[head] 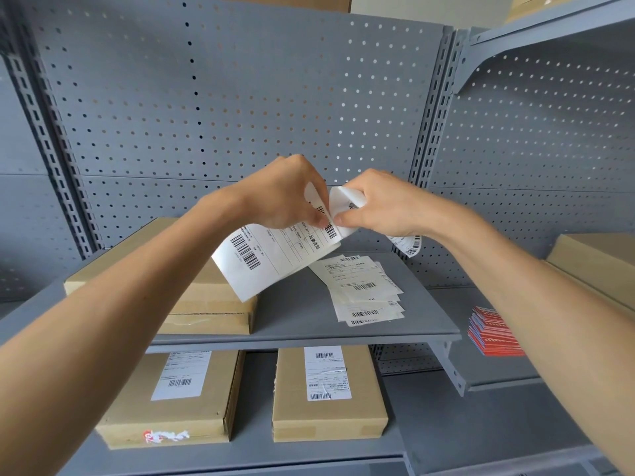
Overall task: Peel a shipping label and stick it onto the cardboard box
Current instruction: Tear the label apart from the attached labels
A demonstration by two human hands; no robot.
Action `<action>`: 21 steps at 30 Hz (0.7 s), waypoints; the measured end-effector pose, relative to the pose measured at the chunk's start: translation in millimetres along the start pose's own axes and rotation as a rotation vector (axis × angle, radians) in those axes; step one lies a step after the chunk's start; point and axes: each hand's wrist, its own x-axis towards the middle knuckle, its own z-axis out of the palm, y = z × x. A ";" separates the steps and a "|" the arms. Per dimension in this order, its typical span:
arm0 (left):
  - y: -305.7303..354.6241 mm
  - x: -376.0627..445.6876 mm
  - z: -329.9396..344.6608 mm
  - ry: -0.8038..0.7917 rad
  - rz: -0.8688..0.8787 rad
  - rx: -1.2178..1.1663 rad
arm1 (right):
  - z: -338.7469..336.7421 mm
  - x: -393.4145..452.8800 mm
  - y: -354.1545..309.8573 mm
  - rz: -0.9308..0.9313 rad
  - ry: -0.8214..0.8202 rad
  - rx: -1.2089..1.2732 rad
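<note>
A white shipping label (275, 259) with barcodes hangs in the air above the middle shelf. My left hand (281, 194) pinches its upper edge. Just to the right, my right hand (378, 204) grips a curled-back corner of the sheet, and a strip with a barcode hangs below that hand. Under the label, a plain cardboard box (206, 304) lies on the left of the grey shelf (309, 324), partly hidden by my left forearm and the label.
A loose pile of labels (364, 290) lies on the shelf right of the box. Two labelled cardboard boxes (178, 400) (328, 393) sit on the shelf below. A stack of red cards (491, 333) and another box (598, 266) are at the right. A pegboard wall is behind.
</note>
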 end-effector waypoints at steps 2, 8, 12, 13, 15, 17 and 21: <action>-0.8 -0.5 -1.7 0.001 0.007 -0.007 | 1.1 0.1 0.3 -0.011 0.012 0.005; -16.0 -2.1 -6.6 -0.021 -0.027 -0.038 | -1.1 1.9 10.9 -0.009 0.066 0.090; -21.6 0.9 -5.6 -0.023 -0.056 -0.042 | -1.6 2.2 7.9 -0.019 0.059 0.082; -21.6 1.8 -4.8 -0.023 -0.058 -0.047 | -1.8 3.1 8.0 -0.021 0.069 0.080; -21.4 3.3 -3.0 -0.021 -0.066 -0.070 | -3.6 4.0 9.9 -0.022 0.086 0.077; -20.2 4.5 -1.4 -0.007 -0.085 -0.107 | -6.8 3.2 14.3 -0.016 0.092 0.080; -19.8 12.4 4.6 0.059 -0.146 -0.230 | -16.5 -5.8 24.4 -0.008 0.109 0.113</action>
